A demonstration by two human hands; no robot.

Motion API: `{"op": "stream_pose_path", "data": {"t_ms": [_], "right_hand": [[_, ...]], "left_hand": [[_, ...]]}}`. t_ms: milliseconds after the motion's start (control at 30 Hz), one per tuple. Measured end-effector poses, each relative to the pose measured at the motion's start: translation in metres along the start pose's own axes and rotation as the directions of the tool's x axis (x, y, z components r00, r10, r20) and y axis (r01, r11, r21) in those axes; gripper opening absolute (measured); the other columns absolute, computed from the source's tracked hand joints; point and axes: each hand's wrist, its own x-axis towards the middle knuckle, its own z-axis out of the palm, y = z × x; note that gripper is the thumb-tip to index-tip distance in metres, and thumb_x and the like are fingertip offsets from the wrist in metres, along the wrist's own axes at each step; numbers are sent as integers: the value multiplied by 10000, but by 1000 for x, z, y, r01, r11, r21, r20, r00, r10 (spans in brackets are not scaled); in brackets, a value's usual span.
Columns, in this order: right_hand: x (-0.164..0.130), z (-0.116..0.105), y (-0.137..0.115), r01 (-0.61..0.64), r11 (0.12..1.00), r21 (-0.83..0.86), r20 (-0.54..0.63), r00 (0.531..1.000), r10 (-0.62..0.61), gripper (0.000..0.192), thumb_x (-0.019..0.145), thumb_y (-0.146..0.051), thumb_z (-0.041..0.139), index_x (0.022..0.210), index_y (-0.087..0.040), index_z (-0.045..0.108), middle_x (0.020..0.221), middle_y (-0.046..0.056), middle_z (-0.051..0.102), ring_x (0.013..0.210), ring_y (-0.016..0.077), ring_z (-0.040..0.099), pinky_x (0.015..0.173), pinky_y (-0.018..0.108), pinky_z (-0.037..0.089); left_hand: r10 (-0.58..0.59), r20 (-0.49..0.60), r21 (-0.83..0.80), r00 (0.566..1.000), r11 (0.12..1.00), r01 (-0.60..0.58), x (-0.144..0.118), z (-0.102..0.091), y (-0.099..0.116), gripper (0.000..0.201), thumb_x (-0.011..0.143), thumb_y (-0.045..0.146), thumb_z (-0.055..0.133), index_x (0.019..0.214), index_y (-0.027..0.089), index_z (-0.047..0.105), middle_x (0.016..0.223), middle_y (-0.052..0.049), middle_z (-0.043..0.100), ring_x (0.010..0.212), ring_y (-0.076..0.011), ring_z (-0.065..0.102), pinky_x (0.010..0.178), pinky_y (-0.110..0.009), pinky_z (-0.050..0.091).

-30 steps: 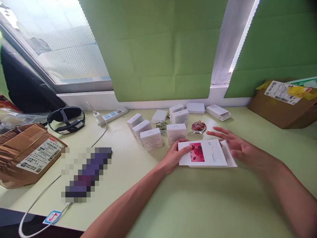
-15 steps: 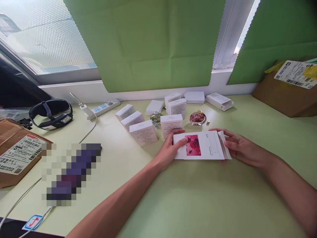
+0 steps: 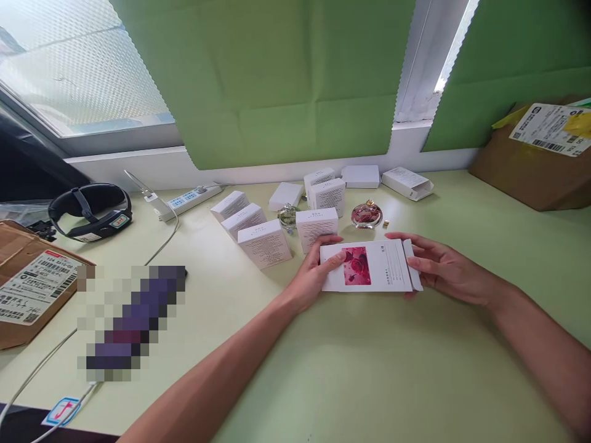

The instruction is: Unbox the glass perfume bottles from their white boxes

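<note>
Left hand (image 3: 310,280) grip grasping the flat white carton (image 3: 367,266) at its left edge, right hand (image 3: 443,269) grip grasping the right flap edge, small white boxes (image 3: 265,242) crowding just beyond, bare green table (image 3: 369,375) lying open on the near side

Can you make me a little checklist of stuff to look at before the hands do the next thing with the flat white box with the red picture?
1. Left hand grips the left end of the flat white box: ok.
2. Right hand holds the right end by the open flap: ok.
3. The flap is open: ok; whether anything is inside: cannot tell.
4. The round red bottle sits just behind the box, apart from it: ok.
5. The small white boxes stand close to the left hand, one nearly touching the fingers: not ok, easy to bump.
6. Bare green table in front of the hands: ok.
</note>
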Motion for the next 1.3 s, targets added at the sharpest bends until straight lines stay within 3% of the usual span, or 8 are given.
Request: {"op": "stream_pose_path", "data": {"t_ms": [233,500,600,767,833,1000,1200,1300], "right_hand": [[-2,1,-1,20,999,-50,-2,1000,-20,526,927,-375,673,1423,-408,503,982,22,660,823,192,670,702,368,641],[0,3,1,26,998,-61,44,999,-24,505,931,-367,671,1405,-428,510,1192,43,642,959,217,660,732,370,634],[1,4,5,18,999,-47,64,998,-15,582,902,-382,710,1434,-448,483,1253,43,634,1026,219,647,712,317,614],[5,11,11,1,1000,17,204,979,-5,894,780,-421,828,1531,-445,343,1139,32,683,874,189,670,609,262,563],[6,14,12,-21,1000,6,232,973,19,957,736,-436,860,1539,-422,339,1190,44,679,938,207,677,663,270,562],[8,18,12,-23,999,-34,221,975,30,910,706,-442,878,1495,-388,427,1369,61,619,1171,264,625,837,315,552],[7,16,10,-13,1000,-14,300,954,17,971,728,-421,867,1544,-396,340,1551,70,471,1369,306,489,984,394,502],[7,18,10,-7,999,-39,286,958,18,1027,726,-366,873,1563,-410,281,1567,74,453,1370,308,487,964,396,511]], "left_hand": [[2,40,0,999,1000,-2,0,-2,-2,490,837,434,757,1232,290,504,1057,-16,685,852,-161,689,754,-294,554],[8,50,18,999,1000,-9,0,-2,-2,497,835,444,756,1235,295,502,1044,-14,676,846,-177,692,714,-292,553],[1,63,29,998,1000,-3,-1,-2,-2,489,842,444,749,1232,295,494,1045,-17,675,852,-185,696,712,-300,555],[-9,117,10,993,1000,8,-2,-4,0,484,837,417,757,1217,282,489,1034,-20,666,871,-195,698,729,-313,560],[-9,132,16,991,1000,7,-2,-4,0,483,830,412,764,1205,276,492,1024,-22,661,889,-201,696,726,-302,555],[1,146,-6,989,1000,0,-2,-5,1,484,822,401,770,1191,264,489,965,-13,645,828,-178,684,682,-278,550],[-12,121,-32,993,999,16,-1,-3,1,500,807,393,781,1194,257,494,984,-25,656,830,-190,691,690,-296,555],[-23,106,-32,994,999,27,-1,-3,1,504,813,401,771,1197,256,478,972,-28,667,836,-205,698,690,-305,551]]}}
